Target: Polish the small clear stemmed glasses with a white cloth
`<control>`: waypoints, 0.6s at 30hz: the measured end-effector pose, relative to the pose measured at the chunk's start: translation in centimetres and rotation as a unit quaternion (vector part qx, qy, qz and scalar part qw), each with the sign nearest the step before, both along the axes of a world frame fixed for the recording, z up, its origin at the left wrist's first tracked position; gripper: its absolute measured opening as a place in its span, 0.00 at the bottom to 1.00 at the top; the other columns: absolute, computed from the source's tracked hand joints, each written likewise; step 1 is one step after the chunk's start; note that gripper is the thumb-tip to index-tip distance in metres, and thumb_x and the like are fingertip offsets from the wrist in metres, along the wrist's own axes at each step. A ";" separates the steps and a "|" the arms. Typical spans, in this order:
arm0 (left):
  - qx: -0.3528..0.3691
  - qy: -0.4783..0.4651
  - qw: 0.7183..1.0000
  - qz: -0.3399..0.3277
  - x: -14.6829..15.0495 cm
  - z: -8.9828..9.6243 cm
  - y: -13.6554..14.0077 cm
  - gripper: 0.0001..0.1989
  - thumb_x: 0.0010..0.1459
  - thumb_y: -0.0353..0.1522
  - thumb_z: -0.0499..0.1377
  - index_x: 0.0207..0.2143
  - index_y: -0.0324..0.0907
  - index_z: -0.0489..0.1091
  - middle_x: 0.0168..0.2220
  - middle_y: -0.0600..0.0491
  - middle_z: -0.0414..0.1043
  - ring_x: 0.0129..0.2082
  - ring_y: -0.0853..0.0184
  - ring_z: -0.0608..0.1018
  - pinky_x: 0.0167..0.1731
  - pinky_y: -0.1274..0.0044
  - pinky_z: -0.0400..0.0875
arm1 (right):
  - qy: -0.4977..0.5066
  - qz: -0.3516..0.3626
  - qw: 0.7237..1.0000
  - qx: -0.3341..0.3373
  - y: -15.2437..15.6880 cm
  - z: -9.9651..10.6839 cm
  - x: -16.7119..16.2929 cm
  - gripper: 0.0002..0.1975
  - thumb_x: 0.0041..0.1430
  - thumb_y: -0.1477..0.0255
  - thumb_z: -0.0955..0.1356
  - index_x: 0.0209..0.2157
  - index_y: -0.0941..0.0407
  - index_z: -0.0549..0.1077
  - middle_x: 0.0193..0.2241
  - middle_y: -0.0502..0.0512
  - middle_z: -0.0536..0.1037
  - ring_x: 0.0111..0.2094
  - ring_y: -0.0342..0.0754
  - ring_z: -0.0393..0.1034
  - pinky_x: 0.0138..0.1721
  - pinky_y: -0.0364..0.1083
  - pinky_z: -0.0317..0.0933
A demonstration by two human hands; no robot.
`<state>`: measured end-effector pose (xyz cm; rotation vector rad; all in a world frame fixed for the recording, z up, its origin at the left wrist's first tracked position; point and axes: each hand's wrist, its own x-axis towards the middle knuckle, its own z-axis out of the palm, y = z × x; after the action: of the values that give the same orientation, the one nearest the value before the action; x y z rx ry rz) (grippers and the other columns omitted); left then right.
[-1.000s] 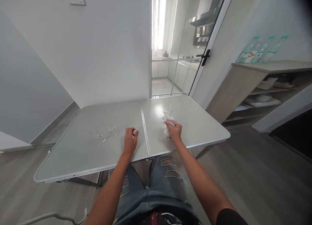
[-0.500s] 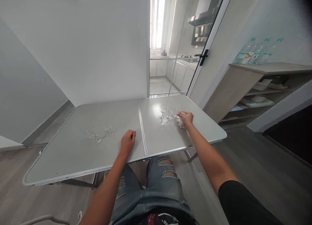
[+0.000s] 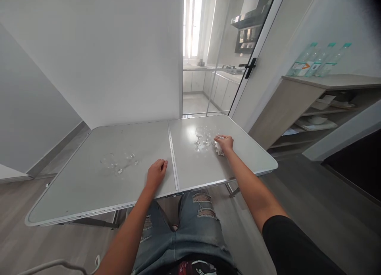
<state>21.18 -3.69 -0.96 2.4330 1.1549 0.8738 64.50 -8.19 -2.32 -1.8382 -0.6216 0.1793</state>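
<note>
My right hand (image 3: 225, 143) is closed, its fingertips pinching the lower part of a small clear stemmed glass (image 3: 214, 137). A crumpled white cloth (image 3: 219, 149) shows under that hand; how much of it is gripped is hidden. Just to the left, two more stemmed glasses stand upright, an outer one (image 3: 198, 136) and a middle one (image 3: 206, 137). My left hand (image 3: 156, 172) rests on the table, fingers curled in and nothing visible in them. Farther left, clear glassware (image 3: 109, 160) appears to lie on its side, its outlines faint against the surface.
The pale folding table (image 3: 143, 140) has a metal seam (image 3: 173, 160) across its middle. Behind it are a white wall and a glass door (image 3: 208, 84). On the right, a wooden shelf (image 3: 300, 82) carries several plastic bottles (image 3: 324, 62).
My right hand has shifted slightly left with the stemmed glass, closer to the two standing ones. The cloth has moved a little with it. My left hand stays in place.
</note>
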 end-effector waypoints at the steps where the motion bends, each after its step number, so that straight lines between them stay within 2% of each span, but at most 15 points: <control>1: 0.000 -0.002 1.000 0.000 0.0 0.0 0.0 0.19 0.70 0.39 0.48 0.24 0.43 0.59 0.26 0.54 0.63 0.26 0.67 0.64 0.30 0.74 0.53 | -0.001 0.001 1.000 0.000 0.0 0.0 0.0 0.19 0.37 0.64 0.77 0.34 0.58 0.85 0.28 0.57 0.83 0.29 0.51 0.76 0.27 0.43 0.63; 6: 0.000 -0.011 1.000 -0.001 0.0 -0.1 0.1 0.19 0.70 0.39 0.48 0.24 0.43 0.60 0.25 0.54 0.63 0.26 0.68 0.63 0.29 0.75 0.52 | -0.003 -0.003 1.000 -0.007 0.0 0.3 -0.3 0.19 0.39 0.63 0.77 0.34 0.58 0.84 0.29 0.57 0.84 0.29 0.50 0.76 0.29 0.43 0.63; 9: 0.005 -0.015 1.000 -0.004 0.0 -0.1 0.0 0.19 0.70 0.38 0.49 0.24 0.43 0.60 0.25 0.55 0.63 0.25 0.68 0.63 0.29 0.75 0.52 | -0.023 -0.003 0.998 -0.056 -0.4 0.9 -0.6 0.20 0.41 0.61 0.76 0.37 0.58 0.84 0.30 0.58 0.84 0.28 0.48 0.74 0.30 0.44 0.61; 12: 0.009 -0.033 0.999 0.007 -0.1 -0.2 -0.2 0.19 0.69 0.38 0.49 0.24 0.43 0.59 0.24 0.55 0.61 0.24 0.69 0.62 0.29 0.75 0.51 | -0.043 -0.007 0.995 -0.095 -1.3 1.6 -1.2 0.26 0.40 0.58 0.77 0.40 0.60 0.83 0.30 0.62 0.84 0.28 0.50 0.73 0.31 0.46 0.60; 15: 0.015 -0.094 0.993 0.065 -0.5 -0.4 -0.5 0.19 0.70 0.38 0.49 0.24 0.43 0.59 0.20 0.58 0.57 0.21 0.70 0.59 0.27 0.75 0.49 | -0.057 -0.026 0.994 -0.087 -2.8 1.9 -2.3 0.32 0.40 0.55 0.78 0.44 0.62 0.82 0.36 0.69 0.83 0.32 0.53 0.73 0.35 0.49 0.61; 18: 0.035 -0.193 0.969 0.150 -1.2 -0.4 -0.6 0.18 0.70 0.38 0.48 0.27 0.43 0.62 0.21 0.58 0.60 0.22 0.70 0.62 0.28 0.76 0.53 | -0.069 -0.068 0.994 -0.055 -4.8 1.5 -4.4 0.31 0.43 0.47 0.75 0.36 0.61 0.82 0.30 0.67 0.82 0.28 0.53 0.71 0.32 0.50 0.61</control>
<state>19.94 -4.28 -1.36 2.0350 1.3687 1.4259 60.08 -12.97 -0.82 -2.0040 -0.5887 -0.0042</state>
